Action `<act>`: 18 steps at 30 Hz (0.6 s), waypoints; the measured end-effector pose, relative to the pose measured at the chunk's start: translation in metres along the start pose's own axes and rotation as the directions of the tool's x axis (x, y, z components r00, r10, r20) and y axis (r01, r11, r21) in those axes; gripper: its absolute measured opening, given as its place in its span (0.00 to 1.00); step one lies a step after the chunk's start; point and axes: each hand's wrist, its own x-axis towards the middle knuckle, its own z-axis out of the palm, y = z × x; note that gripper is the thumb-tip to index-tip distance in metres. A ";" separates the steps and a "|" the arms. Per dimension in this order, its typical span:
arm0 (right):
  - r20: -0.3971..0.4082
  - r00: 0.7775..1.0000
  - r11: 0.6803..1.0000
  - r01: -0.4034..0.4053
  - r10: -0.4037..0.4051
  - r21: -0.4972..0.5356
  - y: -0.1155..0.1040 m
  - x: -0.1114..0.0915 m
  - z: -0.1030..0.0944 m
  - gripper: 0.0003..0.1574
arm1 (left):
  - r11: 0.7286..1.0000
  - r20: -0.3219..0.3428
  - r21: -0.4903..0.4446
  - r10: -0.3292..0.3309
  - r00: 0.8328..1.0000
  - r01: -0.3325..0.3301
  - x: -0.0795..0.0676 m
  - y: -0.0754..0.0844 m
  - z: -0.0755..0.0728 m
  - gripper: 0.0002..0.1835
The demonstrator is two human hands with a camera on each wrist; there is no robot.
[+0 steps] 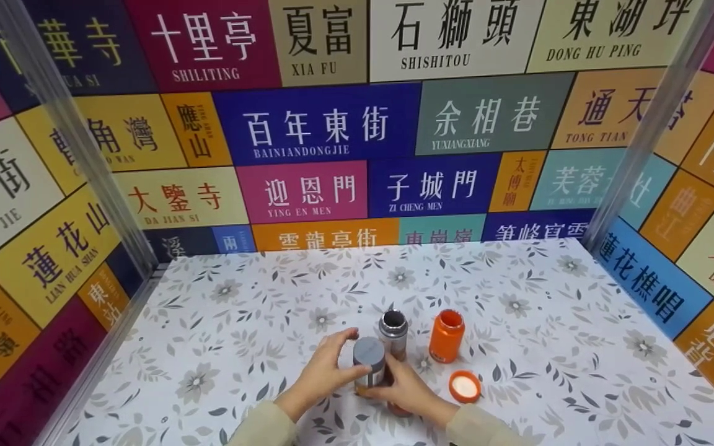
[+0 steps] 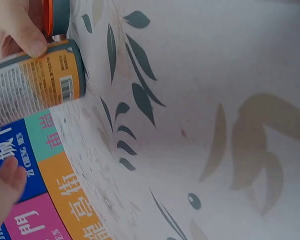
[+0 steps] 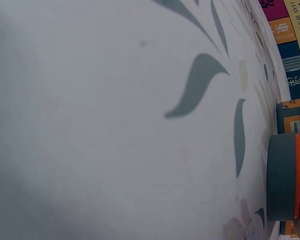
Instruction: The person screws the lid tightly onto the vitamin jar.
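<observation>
My right hand [image 1: 411, 389] grips a printed canister [image 1: 370, 354] with a grey top, its thumb across the near side. In the left wrist view the canister [image 2: 37, 82] shows an orange and pale label with a barcode. Around the canister's top, my left hand [image 1: 325, 367] has its fingers spread, the thumb near the top's rim. An open metal-necked bottle [image 1: 393, 331] stands just behind the canister. Below the right hand lies a dark grey cap [image 3: 281, 177] with an orange rim, partly hidden by that hand in the head view.
An open orange bottle [image 1: 447, 337] stands upright to the right. In front of it an orange lid [image 1: 465, 386] lies with its pale inside up. The table [image 1: 239, 347] has a leaf-and-flower cover, and sign-covered panels [image 1: 313, 124] enclose its back and sides.
</observation>
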 end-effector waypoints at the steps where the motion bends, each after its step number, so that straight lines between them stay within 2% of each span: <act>1: -0.005 1.000 1.000 0.009 -0.009 0.007 -0.004 -0.001 0.000 0.43 | 0.999 -0.039 0.034 -0.001 0.999 0.003 0.000 0.001 0.002 0.37; 4: -0.014 1.000 1.000 0.023 -0.023 0.016 -0.008 -0.002 0.000 0.42 | 0.994 -0.133 0.108 0.013 0.991 0.002 0.000 0.003 0.006 0.33; 7: -0.017 0.999 1.000 0.029 -0.030 -0.010 0.003 0.001 0.003 0.43 | 0.993 -0.165 0.116 0.029 0.986 -0.010 0.000 0.002 0.008 0.30; 12: -0.016 0.999 0.999 0.052 -0.052 -0.005 0.018 0.005 0.007 0.44 | 0.994 -0.138 0.102 0.042 0.990 -0.028 -0.001 0.000 0.005 0.27; 18: -0.024 0.999 0.999 0.032 -0.031 0.012 0.021 0.005 0.007 0.46 | 0.987 -0.098 0.142 0.092 0.991 -0.078 0.000 0.000 0.001 0.25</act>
